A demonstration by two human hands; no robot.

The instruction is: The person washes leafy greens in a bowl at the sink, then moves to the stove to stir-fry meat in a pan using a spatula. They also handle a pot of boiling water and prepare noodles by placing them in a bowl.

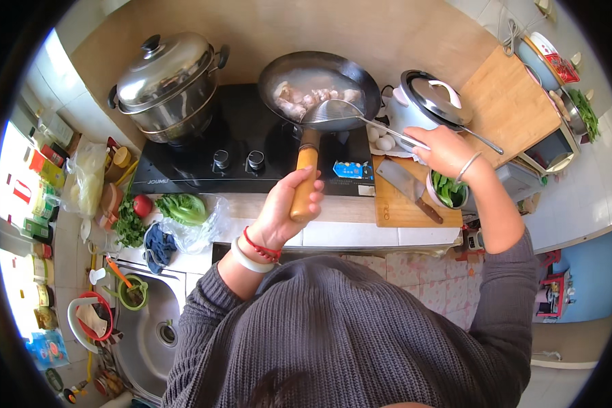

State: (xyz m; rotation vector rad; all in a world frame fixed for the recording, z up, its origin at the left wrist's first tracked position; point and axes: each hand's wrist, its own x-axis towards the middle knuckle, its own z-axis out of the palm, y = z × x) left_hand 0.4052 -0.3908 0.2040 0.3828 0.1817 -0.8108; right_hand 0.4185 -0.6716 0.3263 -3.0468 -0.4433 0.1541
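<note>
Dark steel, the wok (pixel 319 85) sits on the black stove (pixel 245 146), holding pale meat pieces (pixel 309 98) in water. The left hand (pixel 285 207) is clamped around its wooden handle (pixel 304 178); the right hand (pixel 445 149) grips a wire skimmer (pixel 333 112) dipped in. A lidded steamer pot (pixel 168 85) stands just left, a cutting board (pixel 404 194) with cleaver (pixel 404 187) right.

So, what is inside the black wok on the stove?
The wok holds pale meat pieces in cloudy liquid. A metal strainer, held by the right hand, covers part of them; what lies beneath is hidden.
</note>
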